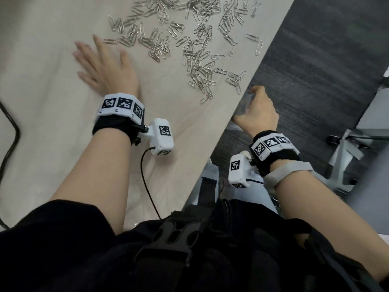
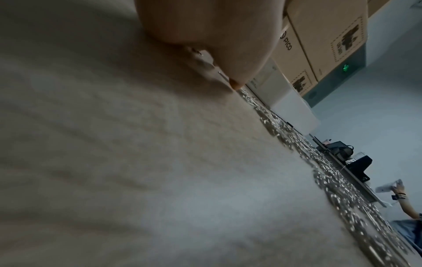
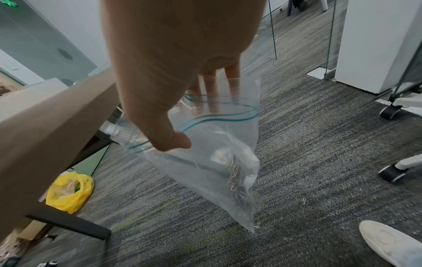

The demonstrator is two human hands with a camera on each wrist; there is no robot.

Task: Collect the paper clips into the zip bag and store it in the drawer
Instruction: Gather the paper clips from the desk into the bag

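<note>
The left hand [image 1: 105,68] lies flat with its fingers [image 1: 84,52] spread on the pale surface [image 1: 52,144], left of centre in the head view, just beside the paper clips [image 1: 189,39] scattered across the upper middle. The right hand [image 1: 255,111], at the surface's right edge, grips the mouth of the clear zip bag [image 3: 205,162], thumb outside and fingers [image 3: 212,90] inside. The bag hangs over the carpet with a small cluster of clips in its lower corner. A few clips lie on the carpet [image 3: 319,162].
</note>
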